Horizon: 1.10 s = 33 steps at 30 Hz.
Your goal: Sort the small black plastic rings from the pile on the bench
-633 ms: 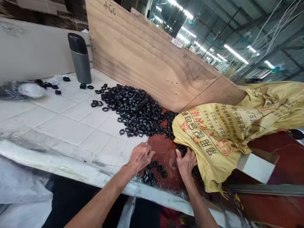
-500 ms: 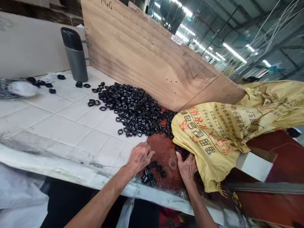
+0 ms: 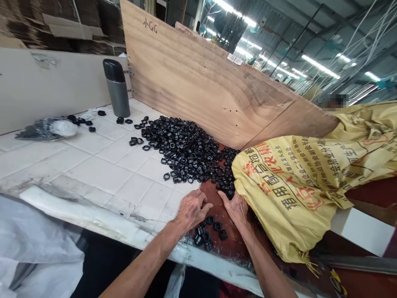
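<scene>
A heap of black ring nuts (image 3: pixel 182 149) lies on the tiled tabletop, spreading right onto a reddish-brown surface. My left hand (image 3: pixel 194 209) rests just in front of the heap, fingers bent downward and thumb apart; nothing shows in it. Beside it, my right hand (image 3: pixel 236 209) touches the darker nuts (image 3: pixel 225 182) at the edge of a yellow woven sack (image 3: pixel 288 190). Its thumb stands away from the fingers, which are partly hidden against the sack. Below my left hand sits a small group of larger black nuts (image 3: pixel 204 236).
A wooden board (image 3: pixel 211 82) stands behind the heap. At the back left are a grey bottle (image 3: pixel 119 93) and a plastic bag (image 3: pixel 46 129) among loose nuts. A white box (image 3: pixel 362 229) lies right of the sack. The table's white front edge (image 3: pixel 102 223) runs before me.
My right hand has moved up and left, out from the sack's mouth toward the nuts. My left hand stays beside the small group. The view has shifted.
</scene>
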Tool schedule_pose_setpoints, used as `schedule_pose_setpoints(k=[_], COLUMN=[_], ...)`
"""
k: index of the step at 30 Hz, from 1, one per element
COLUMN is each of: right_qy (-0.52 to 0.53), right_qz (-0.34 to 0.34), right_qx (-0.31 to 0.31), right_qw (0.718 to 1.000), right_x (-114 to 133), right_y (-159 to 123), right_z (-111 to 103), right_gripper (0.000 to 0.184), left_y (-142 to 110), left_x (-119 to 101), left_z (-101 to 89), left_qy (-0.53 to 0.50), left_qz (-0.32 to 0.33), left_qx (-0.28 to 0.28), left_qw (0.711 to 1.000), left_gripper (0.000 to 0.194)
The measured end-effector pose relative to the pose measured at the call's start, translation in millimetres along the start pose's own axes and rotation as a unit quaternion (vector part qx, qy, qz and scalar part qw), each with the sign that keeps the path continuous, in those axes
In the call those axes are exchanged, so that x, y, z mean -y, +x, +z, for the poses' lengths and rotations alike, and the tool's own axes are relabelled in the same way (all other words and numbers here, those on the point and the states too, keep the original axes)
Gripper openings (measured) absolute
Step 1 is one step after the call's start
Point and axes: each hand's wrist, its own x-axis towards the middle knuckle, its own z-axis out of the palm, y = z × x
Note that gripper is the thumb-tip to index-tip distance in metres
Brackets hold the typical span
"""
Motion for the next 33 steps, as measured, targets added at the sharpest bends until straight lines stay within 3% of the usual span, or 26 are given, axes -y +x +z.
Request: schedule_pose_setpoints(k=[3, 6, 10, 12, 15, 17, 19, 23, 26, 33], right_qy=[0.021, 0.059, 0.105, 0.109, 0.119, 0.127, 0.137, 0.165, 0.18, 0.195], right_qz=[-0.002, -0.048, -0.094, -0.097, -0.113, -0.129, -0.14, -0.146, -0.144, -0.156], right_qx=[0.013, 0.019, 0.003, -0.006, -0.004, 0.003, 0.004, 0.0, 0.0, 0.031], right_qw=[1.0, 0.997, 0.99, 0.989, 0.986, 0.984, 0.981, 0.975, 0.973, 0.968], right_x=[7.9, 17.8, 30.1, 33.9, 35.6, 34.7, 33.1, 31.0, 30.7, 32.6], right_y=[4.6, 14.0, 28.4, 33.5, 36.8, 36.8, 36.5, 36.5, 37.0, 34.6], right_z=[4.9, 10.1, 20.6, 25.4, 28.2, 27.8, 27.2, 27.1, 26.7, 18.9], right_gripper=[0.087, 0.088, 0.086, 0.084, 0.082, 0.082, 0.08, 0.074, 0.071, 0.051], left_y=[-0.4, -0.5, 3.5, 8.4, 19.7, 29.2, 39.3, 56.6, 61.0, 42.3], left_x=[0.0, -1.4, 1.8, 10.5, 37.7, 63.3, 88.7, 114.9, 106.9, 72.9], left_z=[3.6, 4.0, -11.6, -26.1, -48.6, -60.2, -67.4, -65.8, -53.0, -32.8], left_qy=[-0.004, -0.025, 0.018, 0.082, 0.177, 0.22, 0.237, 0.222, 0.202, 0.18], left_qz=[0.0, 0.014, -0.022, -0.064, -0.091, -0.083, -0.077, -0.055, -0.01, 0.034], left_qx=[-0.013, -0.043, -0.155, -0.216, -0.251, -0.245, -0.224, -0.151, -0.113, -0.114], left_qw=[1.0, 0.999, 0.988, 0.971, 0.947, 0.941, 0.942, 0.962, 0.973, 0.976], left_gripper=[0.018, 0.014, 0.013, 0.025, 0.072, 0.099, 0.112, 0.104, 0.095, 0.088])
